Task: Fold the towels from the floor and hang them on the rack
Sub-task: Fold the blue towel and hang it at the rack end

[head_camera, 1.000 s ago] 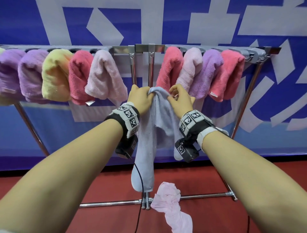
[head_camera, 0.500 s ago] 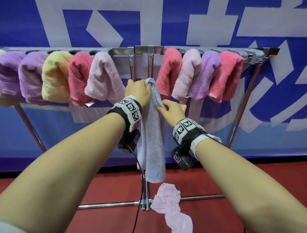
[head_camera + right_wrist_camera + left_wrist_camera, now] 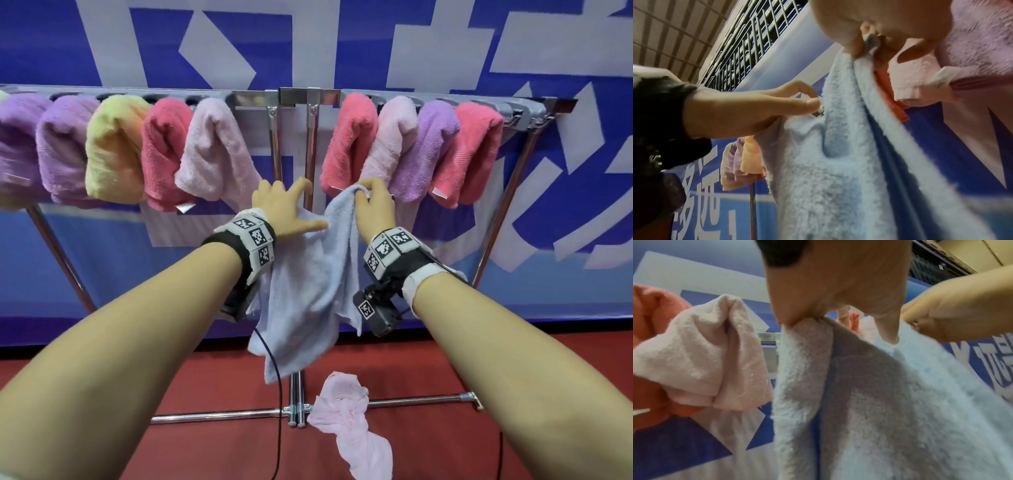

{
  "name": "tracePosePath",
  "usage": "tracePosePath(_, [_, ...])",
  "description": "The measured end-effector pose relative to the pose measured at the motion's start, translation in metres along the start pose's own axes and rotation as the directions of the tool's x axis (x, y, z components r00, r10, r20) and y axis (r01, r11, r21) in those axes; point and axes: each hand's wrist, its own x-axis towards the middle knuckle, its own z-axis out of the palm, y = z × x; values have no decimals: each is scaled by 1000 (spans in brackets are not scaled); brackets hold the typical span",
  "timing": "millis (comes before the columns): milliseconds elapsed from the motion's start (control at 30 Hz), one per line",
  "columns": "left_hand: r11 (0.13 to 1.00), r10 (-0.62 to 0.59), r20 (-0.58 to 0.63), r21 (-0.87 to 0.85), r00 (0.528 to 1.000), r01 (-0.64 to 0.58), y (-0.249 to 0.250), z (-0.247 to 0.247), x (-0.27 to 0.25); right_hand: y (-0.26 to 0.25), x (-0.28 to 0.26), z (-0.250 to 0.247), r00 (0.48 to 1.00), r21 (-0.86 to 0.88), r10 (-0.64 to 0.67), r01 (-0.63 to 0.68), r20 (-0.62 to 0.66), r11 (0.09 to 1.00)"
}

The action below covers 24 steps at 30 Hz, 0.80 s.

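A light blue towel [image 3: 308,281] hangs stretched between my two hands in front of the rack's middle posts. My left hand [image 3: 287,209] pinches one top part of it, thumb stuck out to the right; the left wrist view shows the cloth [image 3: 900,402] bunched under the fingers [image 3: 807,318]. My right hand [image 3: 371,198] pinches the other top corner, higher and to the right, seen close in the right wrist view [image 3: 865,43]. A crumpled pink towel [image 3: 346,418] lies on the red floor by the rack's foot.
The metal rack [image 3: 298,97] carries several folded towels left of the centre posts, ending in a pink towel [image 3: 212,154], and several to the right, starting with a coral towel [image 3: 349,144]. A gap stays free around the posts. A blue banner stands behind.
The towel hung narrow from my raised left hand. Now my right hand has drawn a corner up and to the right, the left hand has dropped, and the cloth is spread between them.
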Motion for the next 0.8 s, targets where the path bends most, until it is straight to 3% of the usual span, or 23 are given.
tracePosePath(100, [998, 36, 19, 44, 999, -37, 7, 5, -4, 3, 2, 5, 991, 36, -108, 105, 77, 994])
tracePosePath(233, [993, -8, -7, -117, 1000, 7, 19, 12, -5, 1, 1, 7, 975, 54, -146, 139, 169, 989])
tracePosePath(467, [967, -81, -97, -249, 992, 55, 28, 4, 0, 13, -2, -6, 966, -190, -254, 259, 49, 947])
tracePosePath(533, [970, -94, -102, -232, 990, 68, 31, 2, 3, 16, -4, -5, 965, -141, -251, 260, 82, 955])
tracePosePath(667, [971, -115, -141, -223, 983, 82, 36, -2, 5, 21, -9, -2, 988, -62, -151, 150, -17, 987])
tracePosePath(800, [982, -113, -194, -169, 974, 81, 37, -7, 6, 17, -20, -5, 988, -185, -143, 152, 62, 971])
